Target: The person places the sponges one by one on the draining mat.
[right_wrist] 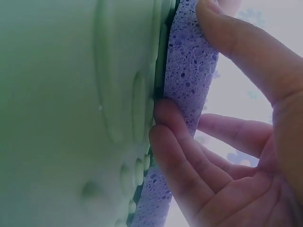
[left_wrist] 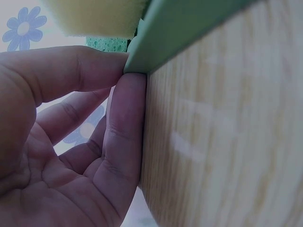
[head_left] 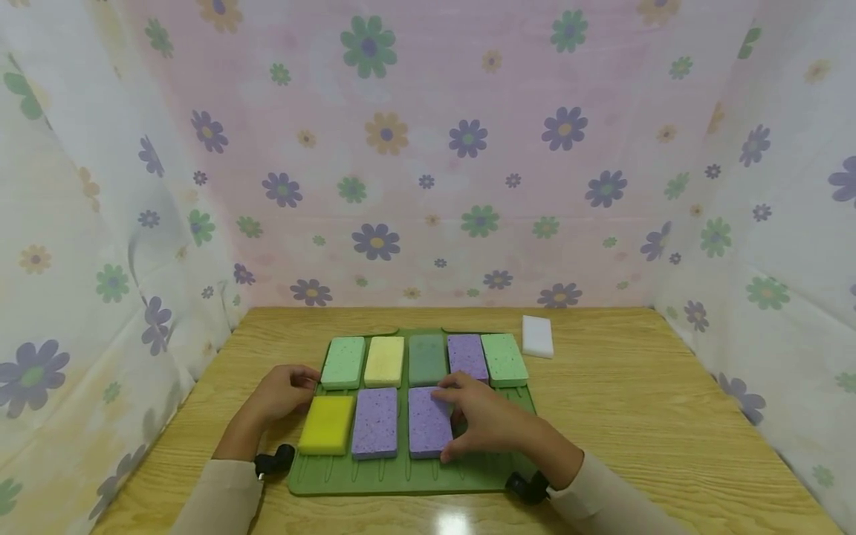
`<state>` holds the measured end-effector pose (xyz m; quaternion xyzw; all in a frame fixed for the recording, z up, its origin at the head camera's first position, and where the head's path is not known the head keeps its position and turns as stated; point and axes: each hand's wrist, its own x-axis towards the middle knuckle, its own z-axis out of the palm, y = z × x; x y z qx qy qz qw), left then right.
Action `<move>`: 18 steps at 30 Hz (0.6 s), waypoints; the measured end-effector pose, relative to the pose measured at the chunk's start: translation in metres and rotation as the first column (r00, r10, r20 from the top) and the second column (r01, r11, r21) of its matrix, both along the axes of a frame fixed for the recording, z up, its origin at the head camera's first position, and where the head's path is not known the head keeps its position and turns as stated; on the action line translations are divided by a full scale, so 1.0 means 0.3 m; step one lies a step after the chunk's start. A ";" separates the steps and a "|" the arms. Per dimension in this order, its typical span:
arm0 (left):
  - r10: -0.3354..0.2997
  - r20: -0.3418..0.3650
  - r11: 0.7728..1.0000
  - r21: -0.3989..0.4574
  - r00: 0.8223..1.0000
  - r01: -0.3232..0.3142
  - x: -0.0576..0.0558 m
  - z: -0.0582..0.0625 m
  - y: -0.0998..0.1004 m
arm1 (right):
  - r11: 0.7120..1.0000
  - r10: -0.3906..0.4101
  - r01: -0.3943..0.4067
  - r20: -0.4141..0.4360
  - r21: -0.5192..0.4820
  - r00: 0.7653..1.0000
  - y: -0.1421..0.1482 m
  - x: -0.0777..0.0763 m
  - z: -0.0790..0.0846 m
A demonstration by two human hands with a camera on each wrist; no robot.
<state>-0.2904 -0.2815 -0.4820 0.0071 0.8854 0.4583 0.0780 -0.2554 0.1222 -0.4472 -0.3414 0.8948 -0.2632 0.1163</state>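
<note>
A green ribbed mat lies on the table, bearing two rows of sponges. My left hand is at its left edge; in the left wrist view, thumb and index finger pinch the mat's rim. Just beside that hand lie a bright yellow sponge and a light green sponge. My right hand grips a speckled purple sponge at the front row's right end, fingers and thumb along its right side. The right wrist view shows this porous sponge close over the ribs. Another purple sponge lies left of it.
In the back row are a pale yellow sponge, a grey-green sponge, a purple sponge and a light green sponge. A white sponge block lies on the wooden table at the back right. Flowered cloth surrounds the table.
</note>
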 end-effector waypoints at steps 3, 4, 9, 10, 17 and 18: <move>-0.002 -0.003 1.000 -0.004 1.000 0.002 -0.002 -0.001 0.004 | 1.000 -0.006 0.006 -0.001 0.011 1.000 -0.001 0.002 0.002; -0.002 -0.006 1.000 -0.007 1.000 0.002 -0.003 0.000 0.003 | 1.000 -0.006 0.006 0.004 0.009 1.000 -0.002 0.002 0.004; -0.004 -0.010 1.000 -0.009 1.000 0.004 -0.003 0.006 0.002 | 1.000 -0.014 0.014 0.013 0.015 1.000 -0.008 0.003 0.012; -0.003 -0.009 1.000 -0.008 1.000 0.003 -0.002 0.007 0.003 | 1.000 -0.015 0.015 0.016 0.015 1.000 -0.008 0.003 0.012; -0.024 -0.021 1.000 -0.002 0.999 0.024 0.006 0.012 0.004 | 1.000 -0.020 0.020 0.024 0.017 1.000 -0.008 0.005 0.011; -0.022 -0.021 1.000 0.000 1.000 0.022 0.006 0.012 0.004 | 1.000 -0.020 0.020 0.025 0.017 0.999 -0.008 0.005 0.011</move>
